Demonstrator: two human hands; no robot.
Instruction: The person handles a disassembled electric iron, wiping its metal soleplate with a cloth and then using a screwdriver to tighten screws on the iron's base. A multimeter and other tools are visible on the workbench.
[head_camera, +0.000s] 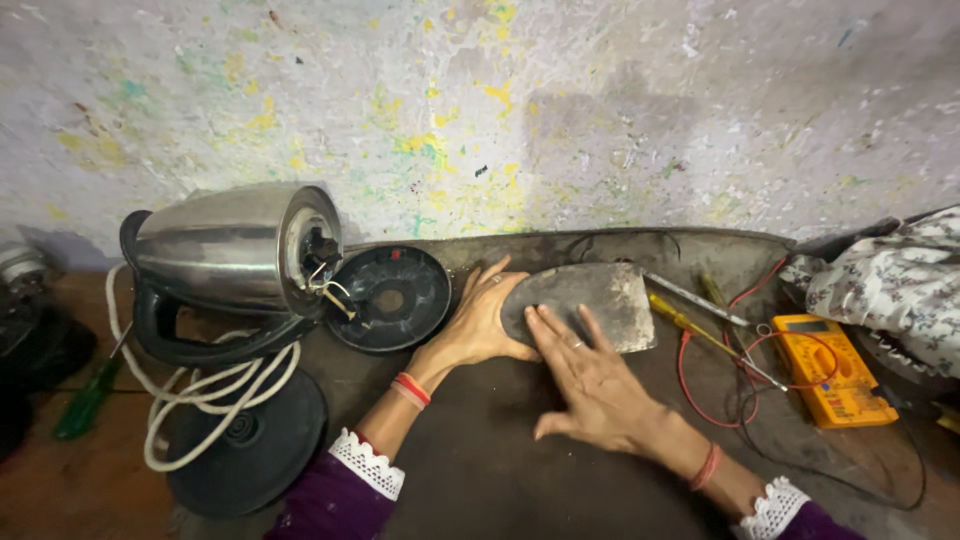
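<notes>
A flat grey metal plate (610, 298), rounded at its left end, lies on a dark mat (480, 460) in the middle. My left hand (478, 325) grips its rounded left end, with the fingers behind it and the thumb along the near edge. Flat on the plate's near side rests my right hand (592, 388), fingers spread and fingertips pressing the metal. Both wrists carry red thread bands above purple sleeves with white lace cuffs.
A steel electric kettle (225, 250) lies on its side at left, wires hanging from its open bottom. Beside it sit a black bottom cover (392, 298), a round black power base (255, 455) and a white cord (190, 395). A yellow multimeter (828, 368) with red and black leads, two screwdrivers (690, 322) and a floral cloth (900, 285) are at right. A green screwdriver (85, 402) is far left.
</notes>
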